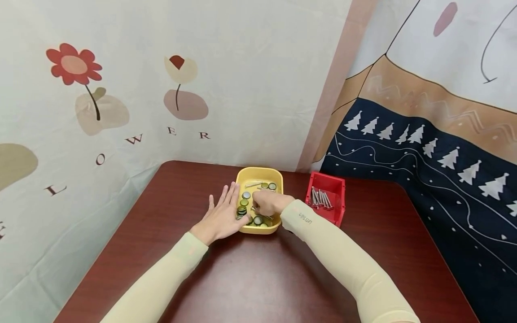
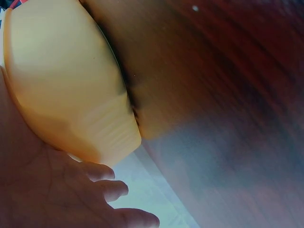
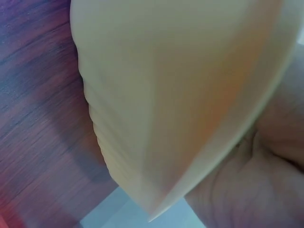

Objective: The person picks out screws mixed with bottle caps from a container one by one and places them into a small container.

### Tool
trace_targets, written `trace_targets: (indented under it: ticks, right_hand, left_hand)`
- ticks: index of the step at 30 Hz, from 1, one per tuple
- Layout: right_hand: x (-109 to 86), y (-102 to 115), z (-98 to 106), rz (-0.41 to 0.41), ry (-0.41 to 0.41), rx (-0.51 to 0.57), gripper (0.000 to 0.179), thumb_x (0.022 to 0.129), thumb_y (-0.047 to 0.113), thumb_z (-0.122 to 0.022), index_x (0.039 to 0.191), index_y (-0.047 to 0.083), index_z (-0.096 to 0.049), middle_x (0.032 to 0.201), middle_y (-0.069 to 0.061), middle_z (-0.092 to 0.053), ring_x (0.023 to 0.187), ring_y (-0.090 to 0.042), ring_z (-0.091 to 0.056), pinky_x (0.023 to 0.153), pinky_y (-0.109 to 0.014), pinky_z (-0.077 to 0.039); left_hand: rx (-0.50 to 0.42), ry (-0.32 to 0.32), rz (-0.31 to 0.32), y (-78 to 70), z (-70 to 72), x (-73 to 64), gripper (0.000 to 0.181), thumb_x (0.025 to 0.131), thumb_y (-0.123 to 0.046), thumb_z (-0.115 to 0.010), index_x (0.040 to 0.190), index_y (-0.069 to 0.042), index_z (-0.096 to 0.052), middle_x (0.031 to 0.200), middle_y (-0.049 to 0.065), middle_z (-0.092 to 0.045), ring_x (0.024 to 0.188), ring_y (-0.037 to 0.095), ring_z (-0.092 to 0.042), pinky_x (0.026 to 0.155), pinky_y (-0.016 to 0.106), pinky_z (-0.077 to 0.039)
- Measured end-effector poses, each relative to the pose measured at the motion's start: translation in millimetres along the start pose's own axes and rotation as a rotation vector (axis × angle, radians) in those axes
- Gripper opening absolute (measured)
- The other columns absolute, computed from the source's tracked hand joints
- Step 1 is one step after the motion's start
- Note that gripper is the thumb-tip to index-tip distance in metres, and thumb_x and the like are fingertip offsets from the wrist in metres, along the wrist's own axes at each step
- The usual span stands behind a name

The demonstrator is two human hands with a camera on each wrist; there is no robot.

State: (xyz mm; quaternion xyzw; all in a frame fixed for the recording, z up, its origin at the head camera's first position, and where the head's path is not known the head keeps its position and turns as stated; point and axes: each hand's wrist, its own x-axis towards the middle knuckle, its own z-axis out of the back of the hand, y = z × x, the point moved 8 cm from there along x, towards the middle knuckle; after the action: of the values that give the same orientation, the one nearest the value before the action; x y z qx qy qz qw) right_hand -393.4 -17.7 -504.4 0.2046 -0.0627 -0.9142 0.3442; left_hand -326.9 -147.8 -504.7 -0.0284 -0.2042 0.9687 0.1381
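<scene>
A yellow plastic bin (image 1: 260, 230) stands on the table, holding several round bottle caps (image 1: 246, 195) in silver and gold-green and a few long metal screws (image 1: 254, 184). My left hand (image 1: 221, 217) rests against the bin's left wall with fingers spread and straight, its thumb over the near left rim. In the left wrist view, that palm lies along the outer wall (image 2: 71, 95). My right hand (image 1: 268, 202) reaches down inside the bin, fingers curled among the caps and screws. Its fingertips are hidden, and I cannot tell whether they pinch anything.
Just right of the yellow bin stands a red plastic bin (image 1: 338, 204) with a bunch of long metal screws (image 1: 320, 198) in it. Both are near the back edge of the dark red-brown table (image 1: 250, 278). Printed cloths (image 1: 258, 89) hang behind it.
</scene>
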Motion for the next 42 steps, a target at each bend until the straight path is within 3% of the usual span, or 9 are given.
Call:
trace_targets:
  ticks: [4,11,15,21,25,28,36,42]
  right_hand:
    - [16.0,-15.4,-6.5,0.003,-0.021,0.003,0.014,0.112,0.017,-0.078,0.118,0.005,-0.082,0.107,-0.006,-0.083,0.094,-0.019,-0.072,0.087,-0.036,-0.065]
    - [33.7,-37.6,-10.5,0.036,-0.117,-0.022,0.009,0.110,0.016,-0.078,0.116,0.012,-0.083,0.109,-0.002,-0.086,0.096,-0.017,-0.078,0.086,-0.034,-0.066]
    - [22.3,-33.5,1.7,0.055,-0.162,-0.015,0.009,0.110,0.013,-0.074,0.114,0.009,-0.081,0.108,-0.006,-0.086,0.091,-0.017,-0.079,0.083,-0.033,-0.066]
    - [-15.5,-7.9,31.5,0.033,-0.184,0.053,0.008,0.111,0.011,-0.076,0.115,0.004,-0.078,0.106,-0.010,-0.083,0.083,-0.015,-0.074,0.080,-0.030,-0.063]
    - [-29.6,-3.3,41.0,0.011,-0.193,0.100,0.010,0.113,0.010,-0.074,0.118,0.003,-0.078,0.099,-0.009,-0.083,0.069,-0.011,-0.074,0.071,-0.024,-0.061]
    - [-35.5,-6.4,46.1,0.010,-0.205,0.159,0.012,0.114,0.010,-0.072,0.121,0.003,-0.079,0.096,-0.010,-0.085,0.062,-0.009,-0.074,0.066,-0.023,-0.062]
    - [-54.5,-25.4,58.6,-0.004,-0.195,0.396,0.019,0.115,0.013,-0.072,0.129,0.002,-0.080,0.090,-0.015,-0.086,0.065,-0.012,-0.076,0.068,-0.028,-0.067]
    - [-73.5,-47.0,61.3,-0.063,-0.172,0.531,0.022,0.114,0.014,-0.075,0.131,0.000,-0.078,0.102,-0.023,-0.086,0.073,-0.018,-0.080,0.076,-0.034,-0.073]
  left_hand:
    - [-0.001,-0.003,-0.003,0.1,0.6,0.0,0.109,0.111,-0.059,-0.058,0.188,-0.006,-0.003,0.199,0.013,0.002,0.186,0.041,-0.002,0.138,0.089,-0.007]
    - [-0.004,-0.008,0.003,2.4,0.5,0.1,0.108,0.111,-0.058,-0.059,0.188,-0.006,-0.003,0.199,0.012,0.001,0.186,0.041,-0.002,0.138,0.089,-0.007]
    - [-0.010,-0.013,0.001,2.4,1.1,0.8,0.108,0.112,-0.058,-0.058,0.188,-0.006,-0.003,0.199,0.013,0.000,0.186,0.041,-0.003,0.138,0.089,-0.006]
    - [-0.004,-0.011,0.003,1.2,1.4,-0.5,0.109,0.112,-0.059,-0.059,0.188,-0.005,-0.003,0.198,0.014,0.000,0.186,0.042,-0.005,0.138,0.089,-0.006]
    - [0.000,-0.007,-0.004,-0.5,0.9,-0.2,0.109,0.112,-0.060,-0.059,0.188,-0.005,-0.004,0.198,0.014,0.000,0.186,0.042,-0.005,0.138,0.089,-0.007]
    - [0.001,-0.009,-0.007,-0.9,1.1,0.4,0.109,0.111,-0.060,-0.059,0.188,-0.005,-0.003,0.198,0.014,0.000,0.186,0.043,-0.005,0.138,0.089,-0.007]
    - [0.005,-0.009,-0.006,1.1,0.9,1.9,0.108,0.112,-0.059,-0.058,0.188,-0.005,-0.003,0.199,0.013,0.000,0.186,0.044,-0.007,0.138,0.089,-0.007]
    - [-0.004,-0.008,-0.005,1.2,-0.3,-0.4,0.109,0.111,-0.061,-0.058,0.188,-0.006,-0.003,0.199,0.014,-0.001,0.186,0.043,-0.006,0.138,0.089,-0.006]
